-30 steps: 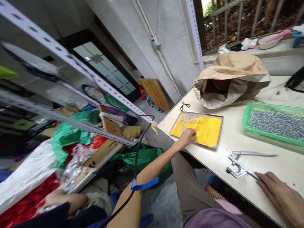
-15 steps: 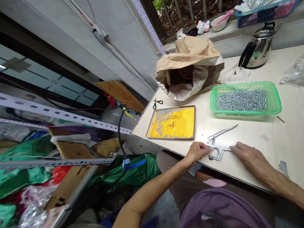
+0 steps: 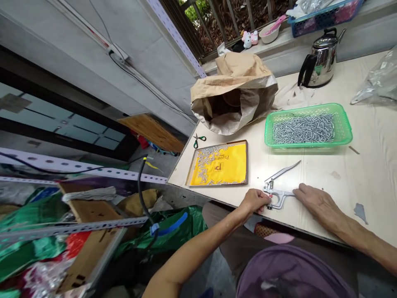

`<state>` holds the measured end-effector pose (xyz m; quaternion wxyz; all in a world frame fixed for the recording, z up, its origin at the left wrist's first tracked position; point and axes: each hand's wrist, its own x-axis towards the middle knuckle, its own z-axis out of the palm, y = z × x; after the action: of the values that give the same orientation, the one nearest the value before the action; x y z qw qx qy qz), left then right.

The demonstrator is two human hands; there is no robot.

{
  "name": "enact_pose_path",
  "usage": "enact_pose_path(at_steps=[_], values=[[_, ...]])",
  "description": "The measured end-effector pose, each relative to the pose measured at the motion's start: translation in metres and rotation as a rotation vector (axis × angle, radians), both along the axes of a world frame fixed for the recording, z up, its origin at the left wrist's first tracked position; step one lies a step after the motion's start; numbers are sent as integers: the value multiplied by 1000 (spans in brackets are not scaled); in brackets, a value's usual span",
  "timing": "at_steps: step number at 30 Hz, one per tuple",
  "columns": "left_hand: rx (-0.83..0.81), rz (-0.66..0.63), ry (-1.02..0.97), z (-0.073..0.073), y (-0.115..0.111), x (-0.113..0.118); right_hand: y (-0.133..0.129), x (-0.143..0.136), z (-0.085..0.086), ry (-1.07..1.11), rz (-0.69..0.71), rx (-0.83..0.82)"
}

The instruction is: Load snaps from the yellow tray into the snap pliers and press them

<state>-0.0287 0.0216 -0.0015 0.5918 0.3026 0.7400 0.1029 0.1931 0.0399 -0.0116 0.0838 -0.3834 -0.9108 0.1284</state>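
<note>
A metal hand tool (image 3: 281, 198) with a spring and a raised lever lies near the table's front edge. My left hand (image 3: 254, 201) is closed in a pinch at the tool's left end; what sits between its fingertips is too small to make out. My right hand (image 3: 313, 203) has its fingers on the tool's right handle. Behind my left hand is a shallow tray (image 3: 247, 163) with a yellow sheet (image 3: 232, 165) and small metal pins (image 3: 203, 165). A green basket (image 3: 343, 124) of many metal pins (image 3: 304, 128) stands beyond the tool.
Open-handled scissors (image 3: 199, 140) lie at the table's left corner. An open brown paper bag (image 3: 232, 91) stands behind the tray. A steel kettle (image 3: 322, 60) and a clear plastic bag (image 3: 380, 82) are at the back right. A grey scrap (image 3: 360, 212) lies to the right.
The view has shifted, so the table things appear further left. My left hand has moved slightly down along the tool's end. My right hand stays at the handle.
</note>
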Motion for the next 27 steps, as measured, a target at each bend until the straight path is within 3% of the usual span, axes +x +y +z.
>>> enact_pose_path(at_steps=[4,9,15,20,27], values=[[-67,2,-29,1,1,1,0,-1,0,-41,1,-4],[38,81,-42,3,-5,6,-1,-3,-4,-106,9,86],[-99,86,-60,3,-2,7,-2,-4,-12,-82,7,143],[-146,91,-74,5,4,8,-3,-5,-15,-148,-40,64],[-135,87,-78,6,2,8,36,4,-17,-83,38,111]])
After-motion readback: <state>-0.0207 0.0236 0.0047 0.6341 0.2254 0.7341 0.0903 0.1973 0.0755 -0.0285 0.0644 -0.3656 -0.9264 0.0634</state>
